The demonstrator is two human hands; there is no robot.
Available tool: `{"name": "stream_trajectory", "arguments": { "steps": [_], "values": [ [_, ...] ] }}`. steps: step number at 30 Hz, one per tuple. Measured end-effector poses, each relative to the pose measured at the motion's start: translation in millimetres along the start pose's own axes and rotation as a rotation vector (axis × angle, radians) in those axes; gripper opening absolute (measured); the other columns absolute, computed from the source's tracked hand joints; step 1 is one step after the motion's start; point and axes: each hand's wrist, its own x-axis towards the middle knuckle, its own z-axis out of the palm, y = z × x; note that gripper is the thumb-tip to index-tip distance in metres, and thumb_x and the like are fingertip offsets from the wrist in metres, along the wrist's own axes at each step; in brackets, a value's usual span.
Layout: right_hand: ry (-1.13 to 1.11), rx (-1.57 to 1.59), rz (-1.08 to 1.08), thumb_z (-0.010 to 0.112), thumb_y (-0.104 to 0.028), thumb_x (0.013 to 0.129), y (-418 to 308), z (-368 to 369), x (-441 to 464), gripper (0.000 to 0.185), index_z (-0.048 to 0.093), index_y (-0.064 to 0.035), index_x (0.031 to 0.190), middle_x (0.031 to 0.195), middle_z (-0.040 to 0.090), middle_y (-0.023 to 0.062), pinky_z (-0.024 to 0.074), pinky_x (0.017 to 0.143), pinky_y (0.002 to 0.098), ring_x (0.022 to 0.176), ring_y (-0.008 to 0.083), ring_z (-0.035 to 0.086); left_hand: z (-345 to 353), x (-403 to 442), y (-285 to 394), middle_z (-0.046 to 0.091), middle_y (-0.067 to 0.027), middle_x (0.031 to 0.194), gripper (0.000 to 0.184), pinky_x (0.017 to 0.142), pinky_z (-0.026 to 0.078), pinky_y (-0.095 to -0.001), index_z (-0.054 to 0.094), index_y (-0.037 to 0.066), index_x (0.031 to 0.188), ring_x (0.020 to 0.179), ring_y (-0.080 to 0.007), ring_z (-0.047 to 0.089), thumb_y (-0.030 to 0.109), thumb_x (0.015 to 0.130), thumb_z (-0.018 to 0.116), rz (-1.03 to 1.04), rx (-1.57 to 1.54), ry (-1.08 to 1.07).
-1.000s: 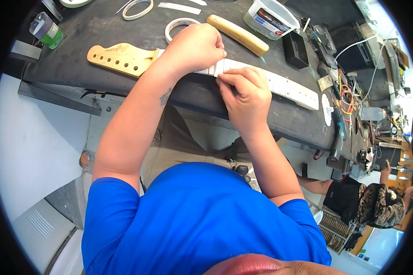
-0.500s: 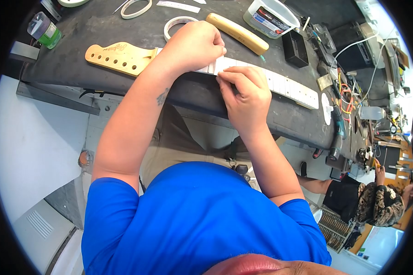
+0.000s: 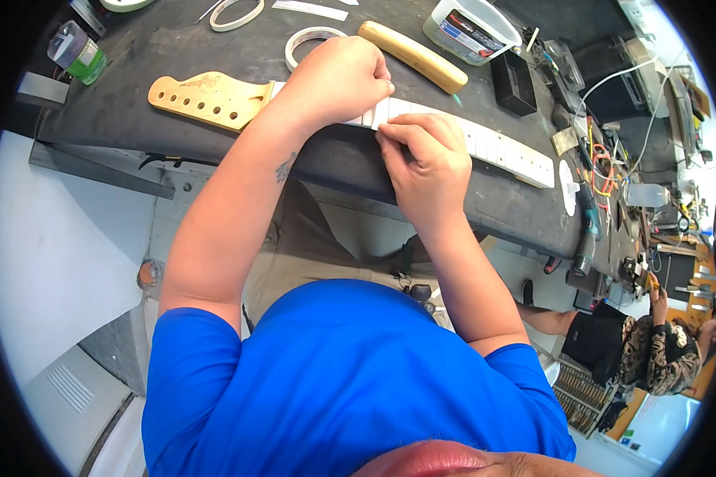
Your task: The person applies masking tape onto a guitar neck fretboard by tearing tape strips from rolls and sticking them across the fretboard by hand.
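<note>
A guitar neck (image 3: 511,157) lies along the bench, its bare wooden headstock (image 3: 208,97) to the left and its fretboard covered in whitish tape between the frets. A pale strip of masking tape (image 3: 380,116) crosses the fretboard between my two hands. My left hand (image 3: 344,78) is curled over the far edge of the neck, fingers pinched at the far end of the strip. At the near edge, my right hand (image 3: 431,163) pinches the strip's other end with thumb and forefinger. Both fingertips partly hide the tape.
Beyond the neck are a tape roll (image 3: 301,40), a curved wooden block (image 3: 414,57), a plastic tub (image 3: 473,30) and a black box (image 3: 514,83). Another tape roll (image 3: 237,14) and a green-liquid bottle (image 3: 79,54) sit left. Tools and cables (image 3: 601,171) crowd the right; another person (image 3: 628,346) stands there.
Both hands keep almost the same pinched pose over the neck. Only a very slight shift of the whole view shows.
</note>
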Motion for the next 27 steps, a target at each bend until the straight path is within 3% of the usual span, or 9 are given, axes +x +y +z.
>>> {"name": "stream_trajectory", "arguments": {
  "steps": [13, 16, 22, 27],
  "values": [
    [-0.004, 0.0, -0.001, 0.091, 0.001, 0.079, -0.9, -0.2, 0.1, 0.02, 0.082, -0.0094, 0.094, 0.1, 0.08, 0.0012, 0.0556, 0.084, 0.0423, 0.094, 0.0279, 0.071, -0.5, -0.5, 1.4, 0.082, -0.018, 0.091, 0.03, 0.08, 0.061, -0.0409, 0.084, -0.006, 0.102, 0.084, -0.0266, 0.079, 0.022, 0.091, 0.079, -0.005, -0.003, -0.004],
    [-0.047, -0.027, 0.015, 0.091, 0.0, 0.085, -3.6, -4.4, 0.9, 0.015, 0.085, -0.0061, 0.098, 0.103, 0.083, 0.0062, 0.0574, 0.088, 0.0389, 0.096, 0.0269, 0.075, 0.5, 1.0, 0.4, 0.083, -0.0184, 0.091, 0.03, 0.081, 0.062, -0.0409, 0.084, -0.005, 0.103, 0.086, -0.0268, 0.08, 0.022, 0.091, 0.079, -0.012, 0.015, -0.003],
    [0.004, -0.013, -0.005, 0.089, 0.001, 0.079, -1.0, 0.3, 0.0, 0.019, 0.082, -0.0096, 0.093, 0.099, 0.079, 0.0006, 0.0552, 0.084, 0.0426, 0.094, 0.0282, 0.071, -1.4, 4.7, 4.4, 0.084, -0.019, 0.093, 0.03, 0.082, 0.063, -0.041, 0.085, -0.005, 0.105, 0.089, -0.0267, 0.081, 0.021, 0.091, 0.08, -0.049, 0.057, -0.035],
    [0.014, 0.034, 0.054, 0.089, 0.0, 0.077, -2.0, -2.9, -4.8, 0.024, 0.078, -0.0078, 0.097, 0.105, 0.077, 0.0059, 0.0562, 0.087, 0.0438, 0.097, 0.0313, 0.071, -1.9, 2.6, 1.9, 0.083, -0.0178, 0.092, 0.03, 0.08, 0.062, -0.0406, 0.085, -0.005, 0.104, 0.086, -0.0255, 0.08, 0.022, 0.092, 0.082, -0.027, 0.032, -0.017]
  ]
}}
